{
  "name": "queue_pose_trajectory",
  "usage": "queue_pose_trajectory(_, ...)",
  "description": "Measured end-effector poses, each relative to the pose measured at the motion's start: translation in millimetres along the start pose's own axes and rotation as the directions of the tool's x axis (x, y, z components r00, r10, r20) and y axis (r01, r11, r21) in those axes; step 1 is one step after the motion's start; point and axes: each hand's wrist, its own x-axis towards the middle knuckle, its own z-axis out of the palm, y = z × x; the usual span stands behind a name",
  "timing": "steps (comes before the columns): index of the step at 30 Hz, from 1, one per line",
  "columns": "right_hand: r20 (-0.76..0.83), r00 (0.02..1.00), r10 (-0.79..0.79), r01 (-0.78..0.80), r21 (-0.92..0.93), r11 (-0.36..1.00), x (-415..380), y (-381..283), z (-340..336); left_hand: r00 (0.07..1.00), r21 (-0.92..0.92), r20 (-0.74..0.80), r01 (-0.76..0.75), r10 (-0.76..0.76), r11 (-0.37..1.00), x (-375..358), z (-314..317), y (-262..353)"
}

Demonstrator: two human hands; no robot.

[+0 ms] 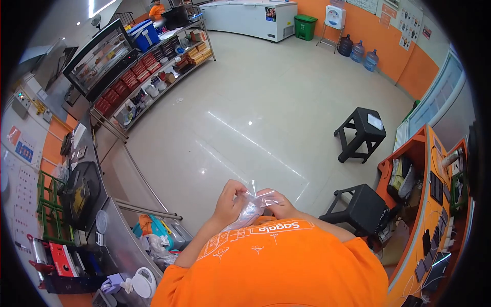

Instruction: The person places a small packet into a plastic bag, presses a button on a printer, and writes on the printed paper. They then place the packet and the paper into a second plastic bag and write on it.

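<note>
A clear plastic bag [250, 211] is held up close in front of the orange shirt. My left hand [229, 203] has its fingers closed on the bag's left side near the top. On the other side, my right hand [281, 203] pinches the bag's upper right edge. The top of the plastic sticks up between both hands and catches the light. The lower part of the bag hangs against the shirt, and its contents cannot be made out.
Two black stools [361, 130] stand to the right, beside an orange desk [432, 153] with phones on it. A metal counter [115, 245] runs along the left, with a round white scale [144, 282]. Shelving [169, 71], a white chest freezer [240, 18] and a person [156, 10] are farther back.
</note>
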Motion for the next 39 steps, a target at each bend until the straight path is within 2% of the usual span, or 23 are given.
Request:
queue_pose_trajectory(3, 0.119, 0.992, 0.04, -0.056, 0.129, 0.99, -2.1, -17.2, 2.5, 0.996, 0.027, 0.086, -0.031, 0.029, 0.999, 5.1, -5.7, 9.3)
queue_pose_trajectory(4, 0.111, 0.993, 0.031, -0.045, 0.125, 0.991, -2.9, -16.2, 1.1, 0.995, 0.027, 0.093, -0.042, 0.039, 0.999, 6.7, -7.3, 10.5)
queue_pose_trajectory(6, 0.262, 0.961, 0.089, -0.133, 0.155, 0.979, -4.1, -14.2, -1.8, 0.984, 0.064, 0.14, -0.121, 0.111, 0.991, 7.6, -11.4, 12.4)
queue_pose_trajectory(7, 0.261, 0.94, 0.221, -0.29, 0.267, 0.919, -2.6, -21.1, -0.3, 0.983, 0.064, 0.14, -0.128, 0.118, 0.99, 8.4, -13.4, 13.8)
queue_pose_trajectory(8, 0.261, 0.94, 0.219, -0.287, 0.264, 0.921, -3.7, -20.1, -3.4, 0.986, 0.113, 0.119, -0.128, 0.115, 0.985, 8.3, -15.5, 15.3)
queue_pose_trajectory(10, 0.358, 0.933, 0.041, -0.085, 0.107, 0.991, -6.5, -17.5, -9.0, 0.989, 0.167, 0.097, -0.131, 0.115, 0.977, 6.6, -18.0, 18.6)
queue_pose_trajectory(12, 0.322, 0.946, -0.019, 0.002, 0.053, 0.999, -5.0, -19.9, -8.9, 0.992, 0.155, 0.087, -0.105, 0.092, 0.982, 4.9, -19.3, 22.0)
queue_pose_trajectory(13, 0.353, 0.935, -0.017, 0.094, -0.203, 0.975, -2.4, -22.2, -11.8, 0.991, 0.157, 0.087, -0.115, 0.103, 0.981, 4.8, -20.1, 24.4)
queue_pose_trajectory(14, 0.381, 0.924, -0.003, 0.186, -0.444, 0.876, 0.5, -24.8, -15.9, 0.986, 0.128, 0.116, -0.134, 0.119, 0.983, 5.0, -21.0, 27.0)
queue_pose_trajectory(16, 0.386, 0.922, -0.002, 0.18, -0.425, 0.887, 4.8, -13.3, -15.3, 0.98, 0.096, 0.132, -0.165, 0.152, 0.982, 7.4, -23.4, 29.6)
queue_pose_trajectory(18, 0.353, 0.932, -0.085, 0.251, -0.457, 0.853, 6.8, -15.2, -13.1, 0.962, 0.183, 0.221, -0.201, 0.159, 0.962, 9.4, -27.5, 30.6)
queue_pose_trajectory(19, 0.364, 0.928, -0.082, 0.258, -0.469, 0.845, 7.3, -16.7, -13.4, 0.963, 0.18, 0.206, -0.211, 0.173, 0.961, 10.2, -28.5, 33.1)
queue_pose_trajectory(21, 0.392, 0.92, -0.022, 0.292, -0.645, 0.706, 7.3, -19.3, -14.2, 0.937, 0.286, 0.299, -0.271, 0.183, 0.919, 11.5, -29.9, 40.9)
queue_pose_trajectory(22, 0.397, 0.918, 0.009, 0.305, -0.719, 0.625, 6.3, -19.3, -14.0, 0.937, 0.283, 0.29, -0.276, 0.192, 0.918, 13.1, -29.7, 44.5)
queue_pose_trajectory(24, 0.408, 0.913, 0.013, 0.327, -0.748, 0.578, 5.1, -17.5, -13.1, 0.907, 0.367, 0.355, -0.357, 0.226, 0.859, 14.5, -27.9, 49.6)
queue_pose_trajectory(26, 0.345, 0.938, 0.006, 0.305, -0.835, 0.458, 0.9, -22.8, -7.4, 0.896, 0.382, 0.37, -0.386, 0.244, 0.84, 15.4, -24.6, 46.4)
queue_pose_trajectory(27, 0.34, 0.94, 0.009, 0.297, -0.834, 0.464, -2.1, -22.3, -4.1, 0.884, 0.399, 0.387, -0.416, 0.262, 0.817, 14.3, -22.9, 43.6)
queue_pose_trajectory(29, 0.312, 0.949, 0.045, 0.275, -0.889, 0.367, -3.3, -23.0, -2.0, 0.881, 0.382, 0.387, -0.421, 0.271, 0.823, 11.0, -18.6, 35.9)
queue_pose_trajectory(30, 0.316, 0.948, 0.032, 0.285, -0.89, 0.357, -0.6, -23.1, -3.4, 0.877, 0.375, 0.38, -0.436, 0.293, 0.818, 14.1, -18.2, 32.4)
queue_pose_trajectory(32, 0.28, 0.951, 0.135, 0.227, -0.922, 0.313, -5.0, -15.9, 0.1, 0.88, 0.419, 0.385, -0.435, 0.278, 0.797, 12.0, -15.4, 28.3)
queue_pose_trajectory(34, 0.284, 0.947, 0.15, 0.218, -0.912, 0.347, -3.5, -25.4, -0.2, 0.861, 0.393, 0.431, -0.45, 0.271, 0.802, 11.0, -9.2, 30.6)
queue_pose_trajectory(36, 0.247, 0.904, 0.35, 0.175, -0.959, 0.223, -2.1, -38.0, -1.4, 0.841, 0.372, 0.48, -0.454, 0.251, 0.81, 8.5, -2.1, 32.3)
queue_pose_trajectory(39, 0.284, 0.907, 0.31, 0.195, -0.937, 0.288, -5.5, -38.4, -9.2, 0.811, 0.325, 0.563, -0.393, 0.158, 0.86, 0.1, 7.9, 26.0)
